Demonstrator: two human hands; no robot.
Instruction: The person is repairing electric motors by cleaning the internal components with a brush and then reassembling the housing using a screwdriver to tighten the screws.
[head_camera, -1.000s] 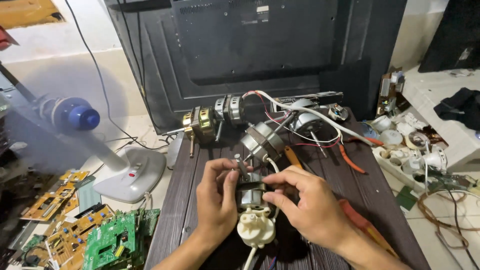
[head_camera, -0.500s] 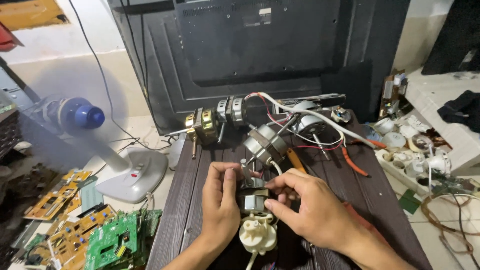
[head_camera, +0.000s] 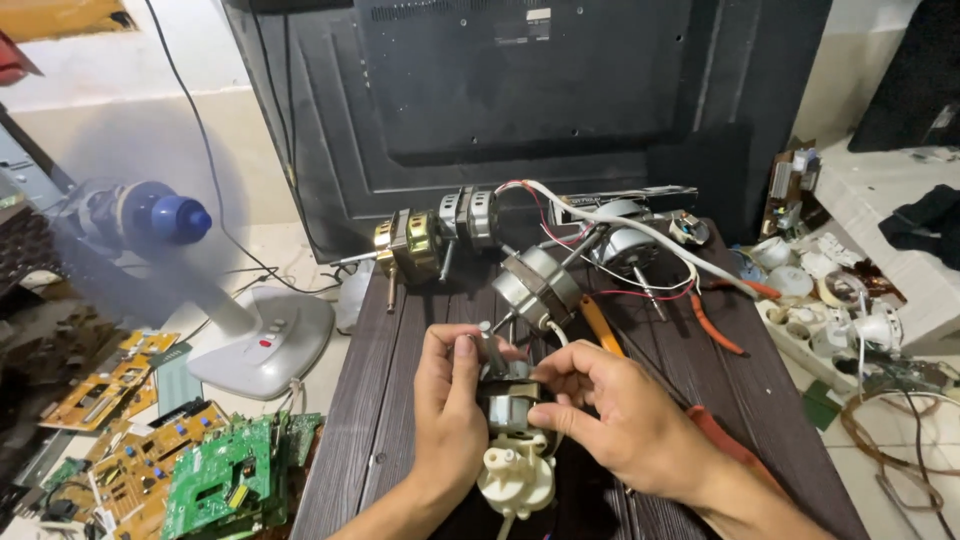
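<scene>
Both hands grip a small electric motor (head_camera: 508, 405) over a dark wooden table (head_camera: 380, 420). My left hand (head_camera: 448, 410) wraps its left side, thumb by the steel shaft (head_camera: 490, 345) that sticks up. My right hand (head_camera: 620, 415) pinches its right side with the fingertips. A cream plastic gearbox (head_camera: 516, 480) hangs below the motor. Just beyond the hands lies a grey round motor (head_camera: 535, 285) with wires.
Further back lie a brass-coloured motor (head_camera: 412, 245), another silver motor (head_camera: 630, 245), white cable and orange-handled pliers (head_camera: 715, 325). A large black television back (head_camera: 520, 90) stands behind. A running desk fan (head_camera: 250, 340) and green circuit boards (head_camera: 225, 475) sit left; white parts (head_camera: 830, 300) clutter the right.
The camera has shifted slightly. My hands have turned the small motor a little while staying on it; the shaft now points more upright.
</scene>
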